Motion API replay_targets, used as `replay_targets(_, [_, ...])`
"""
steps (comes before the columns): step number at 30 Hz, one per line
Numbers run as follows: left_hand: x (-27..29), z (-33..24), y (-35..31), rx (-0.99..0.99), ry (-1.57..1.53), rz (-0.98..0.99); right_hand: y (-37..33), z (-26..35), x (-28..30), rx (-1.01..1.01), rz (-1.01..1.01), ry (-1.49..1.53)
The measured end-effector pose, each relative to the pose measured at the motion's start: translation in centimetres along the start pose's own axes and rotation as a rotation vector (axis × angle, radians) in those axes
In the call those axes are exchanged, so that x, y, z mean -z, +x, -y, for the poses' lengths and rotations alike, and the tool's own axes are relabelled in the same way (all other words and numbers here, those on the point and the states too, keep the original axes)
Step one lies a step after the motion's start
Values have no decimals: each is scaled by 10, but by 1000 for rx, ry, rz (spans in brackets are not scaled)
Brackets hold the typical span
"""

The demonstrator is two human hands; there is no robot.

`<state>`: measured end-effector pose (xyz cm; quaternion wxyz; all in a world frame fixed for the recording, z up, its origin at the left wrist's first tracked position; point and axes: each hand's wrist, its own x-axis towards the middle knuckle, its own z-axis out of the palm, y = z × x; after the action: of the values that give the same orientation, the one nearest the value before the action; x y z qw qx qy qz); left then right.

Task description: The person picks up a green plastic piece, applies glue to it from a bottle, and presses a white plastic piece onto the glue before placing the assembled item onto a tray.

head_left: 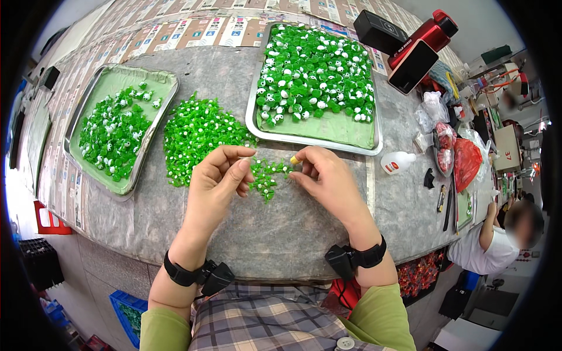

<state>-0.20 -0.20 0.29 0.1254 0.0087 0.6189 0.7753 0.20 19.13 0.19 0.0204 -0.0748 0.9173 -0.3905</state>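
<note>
Left hand (213,182) and right hand (329,180) curl, any pinch unclear; green pieces (265,180) between them seem light, probably best held by edges.

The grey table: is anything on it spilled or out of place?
Perhaps: a heap of green pieces lies loose on the grey table between the two trays, while other green-and-white pieces sit inside them. It may be deliberate.

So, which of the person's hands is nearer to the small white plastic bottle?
Right. The right hand is left of the white bottle, apart from it; the left hand is farther left, by the heap of small green pieces.
</note>
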Motion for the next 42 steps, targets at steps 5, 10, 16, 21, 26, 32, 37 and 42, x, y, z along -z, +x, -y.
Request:
replay_targets(5, [0,-1,1,-1,-47,-46,-3,-4,-2,38,21,-191])
replay_targets(10, [-1,-1,0,19,-32,0,-4,-9,-4,58,51,-199])
replay_targets(16, [-5,6,-1,78,76,183,-7,7,5,167,3,-109])
replay_targets(21, [-15,3,-5,164,89,244,-13,25,7,430,-18,-141])
replay_targets(26, [-1,8,-6,174,24,173,-18,21,44,302,-225,-103])
replay_targets(32, [-10,0,-4,179,-134,113,-66,-51,119,-136,-844,221])
replay_targets(37, [-7,5,-4,140,-163,92,-73,-112,103,-312,-563,207])
replay_targets(42, [-7,5,-4,132,-169,87,-63,-113,94,-397,-474,211])
